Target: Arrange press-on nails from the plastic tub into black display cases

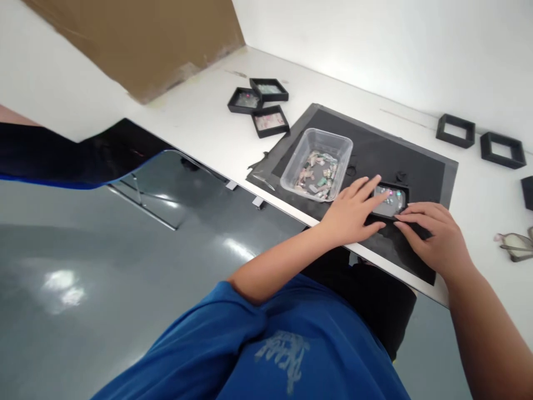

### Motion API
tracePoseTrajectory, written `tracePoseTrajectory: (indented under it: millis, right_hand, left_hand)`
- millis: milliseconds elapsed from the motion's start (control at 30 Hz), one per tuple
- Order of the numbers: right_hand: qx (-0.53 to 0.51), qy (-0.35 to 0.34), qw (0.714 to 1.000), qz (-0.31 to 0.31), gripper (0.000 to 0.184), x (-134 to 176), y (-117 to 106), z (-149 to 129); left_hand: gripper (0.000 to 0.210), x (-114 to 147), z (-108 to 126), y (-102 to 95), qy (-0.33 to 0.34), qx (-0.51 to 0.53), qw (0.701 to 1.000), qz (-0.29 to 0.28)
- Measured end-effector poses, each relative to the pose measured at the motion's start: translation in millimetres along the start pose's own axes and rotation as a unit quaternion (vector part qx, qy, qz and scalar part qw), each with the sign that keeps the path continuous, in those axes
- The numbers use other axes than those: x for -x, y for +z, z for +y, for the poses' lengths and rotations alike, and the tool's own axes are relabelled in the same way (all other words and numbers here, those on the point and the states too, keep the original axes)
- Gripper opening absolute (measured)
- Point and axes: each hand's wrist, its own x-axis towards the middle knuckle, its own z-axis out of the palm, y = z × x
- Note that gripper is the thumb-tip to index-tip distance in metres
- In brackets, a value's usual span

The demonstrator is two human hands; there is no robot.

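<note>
A small black rectangular frame lies on the black mat, with a clear, shiny panel inside it that glints pink and green. My left hand rests over the frame's left side, fingers spread, one fingertip reaching onto the panel. At the frame's near right corner, my right hand has thumb and fingertips closed together on the edge. Whether a small piece is between those fingertips cannot be made out. Left of my left hand stands a clear plastic tub holding several small pink, green and pale pieces.
Three black frames with filled panels lie at the back left of the white table. Toward the right are black frames with open middles and a pair of glasses. Brown board and a white wall border the table.
</note>
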Motion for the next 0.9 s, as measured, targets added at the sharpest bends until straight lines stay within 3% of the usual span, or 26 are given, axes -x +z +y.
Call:
tracePoseTrajectory:
  millis: [200,367,567,667,733,833,900]
  right_hand:
    - [0.026,-0.012,1.000,0.007,0.010,5.3,7.2,-1.8]
    - [0.024,-0.012,1.000,0.012,0.011,16.0,8.3,-5.6]
    - [-0.023,0.014,0.998,0.064,0.011,35.3,3.1,-26.5]
    - [-0.037,0.044,0.994,0.096,0.020,44.6,3.6,-33.5]
    - [-0.038,0.070,0.991,0.110,0.036,50.2,5.3,-31.8]
    - [-0.032,0.109,0.987,0.115,0.061,56.9,8.7,-22.4]
    - [-0.018,0.132,0.985,0.106,0.065,59.3,10.7,-16.2]
  left_hand:
    - [0.061,-1.7,2.6,6.7,0.048,-0.056,0.997,-0.037]
    - [0.059,-1.1,1.8,4.8,0.090,-0.062,0.994,-0.016]
    - [0.039,-0.7,2.2,-1.6,0.165,-0.076,0.983,-0.001]
    - [0.040,1.5,6.4,-6.0,0.176,-0.087,0.980,0.018]
    - [0.042,5.5,11.4,-12.7,0.180,-0.092,0.979,0.036]
    - [0.047,17.1,17.5,-31.8,0.185,-0.090,0.976,0.074]
    - [0.045,27.7,15.0,-51.1,0.190,-0.074,0.971,0.123]
